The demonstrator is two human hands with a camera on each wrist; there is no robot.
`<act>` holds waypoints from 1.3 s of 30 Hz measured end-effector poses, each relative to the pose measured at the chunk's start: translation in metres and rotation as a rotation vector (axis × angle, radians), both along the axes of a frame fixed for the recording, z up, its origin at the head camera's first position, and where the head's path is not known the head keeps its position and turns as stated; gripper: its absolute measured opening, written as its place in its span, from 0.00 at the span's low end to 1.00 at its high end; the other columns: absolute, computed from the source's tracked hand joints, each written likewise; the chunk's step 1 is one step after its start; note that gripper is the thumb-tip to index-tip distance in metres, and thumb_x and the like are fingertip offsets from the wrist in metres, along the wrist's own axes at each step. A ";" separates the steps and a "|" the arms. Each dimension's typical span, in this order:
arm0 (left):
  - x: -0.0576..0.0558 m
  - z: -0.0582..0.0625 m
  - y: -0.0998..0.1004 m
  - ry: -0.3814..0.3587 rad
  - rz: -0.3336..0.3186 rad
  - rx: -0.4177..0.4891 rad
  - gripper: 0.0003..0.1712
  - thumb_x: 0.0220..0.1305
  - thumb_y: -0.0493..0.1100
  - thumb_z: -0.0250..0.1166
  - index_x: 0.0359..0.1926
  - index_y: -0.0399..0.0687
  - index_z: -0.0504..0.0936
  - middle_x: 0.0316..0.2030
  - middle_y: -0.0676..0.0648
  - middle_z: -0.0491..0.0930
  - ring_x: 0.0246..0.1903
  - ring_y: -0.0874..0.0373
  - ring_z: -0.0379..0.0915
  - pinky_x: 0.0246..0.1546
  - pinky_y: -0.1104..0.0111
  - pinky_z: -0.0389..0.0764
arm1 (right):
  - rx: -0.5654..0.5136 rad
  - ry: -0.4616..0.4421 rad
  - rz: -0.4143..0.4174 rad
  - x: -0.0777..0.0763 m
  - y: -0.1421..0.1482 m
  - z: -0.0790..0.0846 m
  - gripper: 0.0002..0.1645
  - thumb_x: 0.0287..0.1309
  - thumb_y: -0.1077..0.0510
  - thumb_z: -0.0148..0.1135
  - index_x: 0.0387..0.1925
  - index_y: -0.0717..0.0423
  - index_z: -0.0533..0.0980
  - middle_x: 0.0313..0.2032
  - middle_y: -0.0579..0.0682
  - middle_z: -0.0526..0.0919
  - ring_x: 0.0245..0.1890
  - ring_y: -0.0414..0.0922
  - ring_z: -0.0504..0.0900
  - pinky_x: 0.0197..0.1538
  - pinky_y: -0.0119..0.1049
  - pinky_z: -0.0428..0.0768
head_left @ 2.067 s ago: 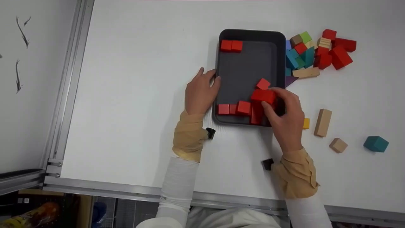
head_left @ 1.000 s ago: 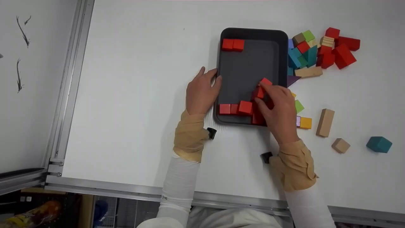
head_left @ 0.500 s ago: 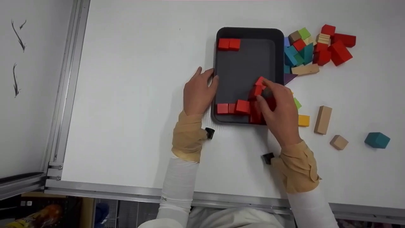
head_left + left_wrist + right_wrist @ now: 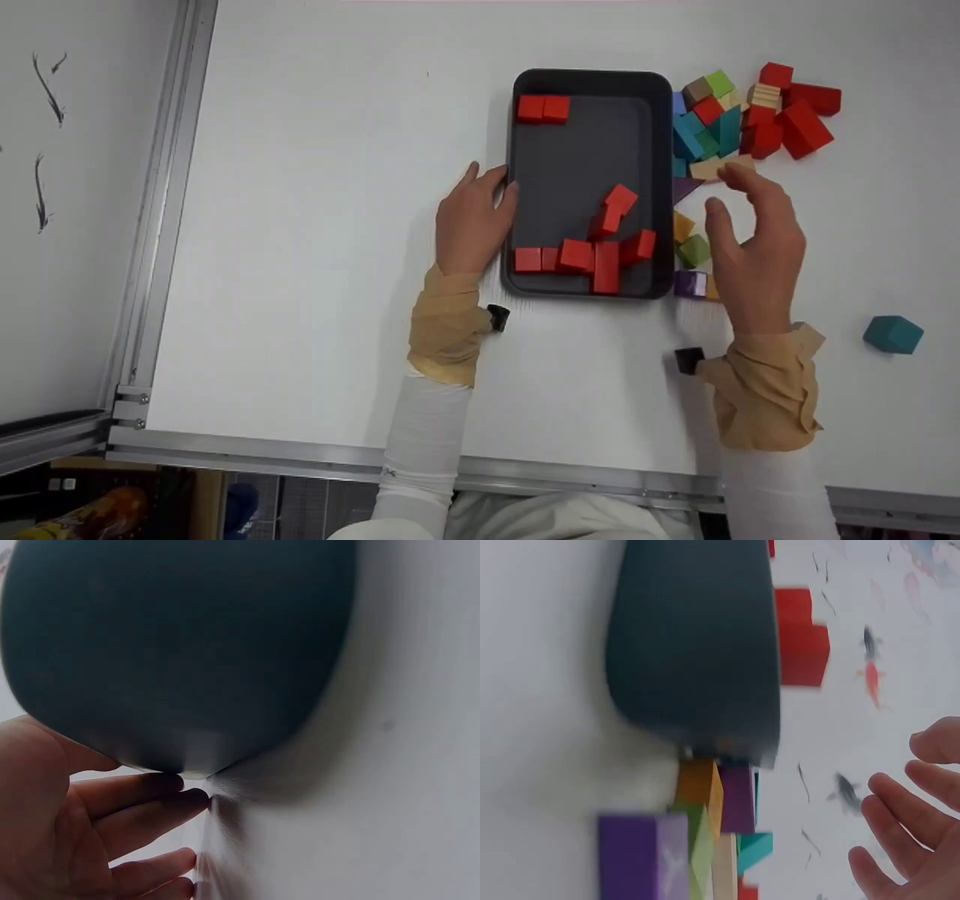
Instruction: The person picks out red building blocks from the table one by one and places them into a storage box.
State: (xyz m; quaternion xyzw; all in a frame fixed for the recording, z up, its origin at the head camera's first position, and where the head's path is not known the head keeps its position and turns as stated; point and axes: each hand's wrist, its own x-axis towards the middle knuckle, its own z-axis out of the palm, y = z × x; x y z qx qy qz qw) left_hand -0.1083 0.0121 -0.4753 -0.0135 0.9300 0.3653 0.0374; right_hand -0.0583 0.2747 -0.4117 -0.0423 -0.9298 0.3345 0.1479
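A dark grey tray [image 4: 570, 172] lies on the white table with red blocks in it. Two red cubes [image 4: 543, 109] sit side by side in its far left corner. Along the near side several red blocks [image 4: 576, 256] form a rough row, and another pair [image 4: 615, 210] leans together above them. My left hand [image 4: 474, 221] touches the tray's left wall with relaxed fingers; the left wrist view shows its fingertips [image 4: 172, 802] by the tray's underside. To the right of the tray hovers my right hand [image 4: 759, 251], thumb and fingers spread apart, holding nothing.
A pile of coloured blocks [image 4: 709, 135] stands against the tray's right side, with larger red blocks [image 4: 806, 127] beyond. Green [image 4: 694, 250] and purple [image 4: 688, 283] blocks lie near the right hand. A teal block [image 4: 892, 334] lies farther right. A metal rail edges the table.
My right hand has set a red block down in the tray, let go, and moved right, out over the table. My left hand has stayed at the tray's left wall.
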 end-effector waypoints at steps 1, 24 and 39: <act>0.000 0.000 0.000 0.000 -0.001 -0.002 0.20 0.63 0.51 0.52 0.53 0.50 0.76 0.51 0.51 0.75 0.60 0.57 0.58 0.54 0.63 0.65 | 0.000 0.001 -0.010 -0.002 0.004 0.000 0.24 0.56 0.50 0.56 0.57 0.41 0.68 0.52 0.37 0.72 0.52 0.34 0.68 0.56 0.27 0.62; 0.001 0.001 0.003 -0.019 0.001 0.012 0.21 0.63 0.52 0.52 0.54 0.51 0.75 0.52 0.50 0.73 0.61 0.57 0.57 0.55 0.62 0.64 | 0.264 -0.393 0.062 -0.095 0.036 -0.009 0.28 0.60 0.49 0.49 0.63 0.46 0.62 0.61 0.49 0.65 0.60 0.47 0.60 0.59 0.45 0.60; 0.006 0.002 0.006 -0.026 -0.001 0.016 0.21 0.63 0.52 0.51 0.54 0.52 0.75 0.54 0.50 0.72 0.61 0.57 0.57 0.55 0.62 0.64 | 0.418 -0.414 0.124 -0.127 0.047 -0.020 0.26 0.58 0.59 0.49 0.60 0.57 0.65 0.55 0.64 0.66 0.54 0.62 0.63 0.55 0.57 0.60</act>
